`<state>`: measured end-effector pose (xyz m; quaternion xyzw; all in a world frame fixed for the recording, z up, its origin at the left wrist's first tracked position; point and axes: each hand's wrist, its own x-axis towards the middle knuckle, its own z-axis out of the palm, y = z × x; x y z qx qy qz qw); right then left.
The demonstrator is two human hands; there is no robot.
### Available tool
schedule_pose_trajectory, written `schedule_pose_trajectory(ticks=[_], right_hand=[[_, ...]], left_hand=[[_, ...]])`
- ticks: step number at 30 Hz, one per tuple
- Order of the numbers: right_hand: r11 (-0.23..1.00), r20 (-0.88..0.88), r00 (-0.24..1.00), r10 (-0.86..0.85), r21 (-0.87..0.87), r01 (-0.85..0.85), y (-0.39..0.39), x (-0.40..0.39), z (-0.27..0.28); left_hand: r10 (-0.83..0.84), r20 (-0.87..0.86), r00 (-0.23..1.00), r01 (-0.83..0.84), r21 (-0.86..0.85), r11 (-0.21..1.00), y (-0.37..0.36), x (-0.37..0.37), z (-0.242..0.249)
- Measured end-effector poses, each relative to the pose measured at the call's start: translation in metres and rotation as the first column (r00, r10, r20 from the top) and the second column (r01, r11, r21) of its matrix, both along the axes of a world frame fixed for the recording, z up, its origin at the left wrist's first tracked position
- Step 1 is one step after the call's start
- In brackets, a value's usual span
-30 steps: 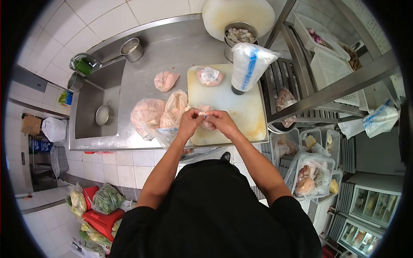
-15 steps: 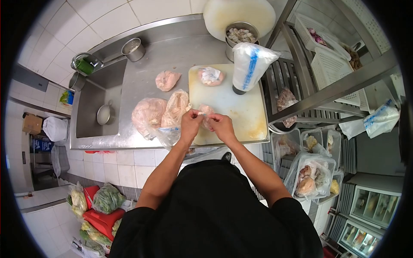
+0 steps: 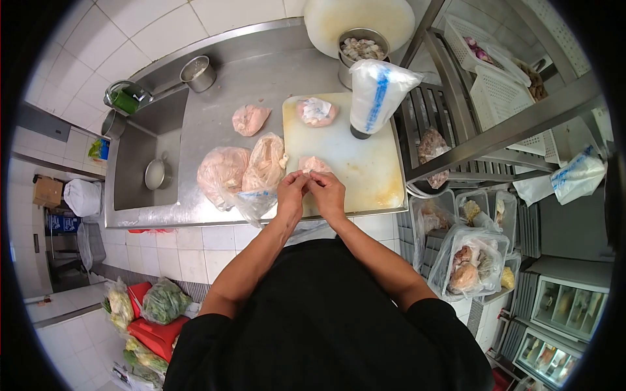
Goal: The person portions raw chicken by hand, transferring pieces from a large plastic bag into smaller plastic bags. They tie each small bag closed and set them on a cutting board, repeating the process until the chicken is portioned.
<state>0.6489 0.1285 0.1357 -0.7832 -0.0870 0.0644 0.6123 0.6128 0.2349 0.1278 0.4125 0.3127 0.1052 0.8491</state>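
A small plastic bag of pale pink meat (image 3: 314,164) lies at the near left of the white cutting board (image 3: 365,176). My left hand (image 3: 291,193) and my right hand (image 3: 327,194) meet at its near end, fingertips pinched together on the plastic. The exact grip is hidden by the fingers. Left of my hands sit a large bag of pink meat (image 3: 223,173) and an open bag of meat (image 3: 264,164). Farther back, another bagged portion (image 3: 251,120) rests on the steel counter, and a wrapped portion with a white patch (image 3: 317,112) is on the board.
A roll of plastic bags (image 3: 377,98) stands on the board's far right. Behind it is a pot of pale food pieces (image 3: 362,51). A small pot (image 3: 197,74) sits near the sink (image 3: 140,199). A metal rack (image 3: 450,104) rises on the right, above tubs of bagged food (image 3: 479,260).
My hands have come closer together, and the right hand has moved left. More of the small meat bag shows beyond my fingertips. The view has shifted slightly.
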Motion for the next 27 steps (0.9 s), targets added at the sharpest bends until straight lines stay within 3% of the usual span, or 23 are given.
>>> schedule_pose_trajectory(ticks=[10,15,19,21,22,27], right_hand=[[0.997,0.070,0.997,-0.029,-0.070,0.034,0.005,0.010,-0.011],[0.998,-0.193,0.981,-0.003,0.053,0.014,0.005,0.020,-0.007],[0.990,-0.207,0.975,0.086,0.126,-0.061,0.002,0.028,0.000],[0.966,-0.549,0.815,0.185,0.252,-0.050,-0.005,0.031,0.013],[0.967,-0.550,0.815,0.183,0.250,-0.048,-0.008,0.035,0.016],[0.872,-0.685,0.552,0.475,0.449,-0.193,-0.026,0.060,0.010]], left_hand=[[-0.150,0.002,0.989,0.150,-0.015,0.989,0.001,-0.008,0.014],[-0.160,0.033,0.987,0.158,0.061,0.986,-0.009,-0.011,0.012],[-0.136,0.033,0.990,0.123,0.263,0.957,-0.011,-0.010,-0.001],[-0.145,0.018,0.989,0.130,0.346,0.929,-0.010,-0.009,-0.002],[-0.165,-0.013,0.986,0.159,0.361,0.919,-0.008,-0.008,0.001],[-0.182,-0.094,0.979,0.205,0.475,0.856,-0.004,-0.001,0.001]])
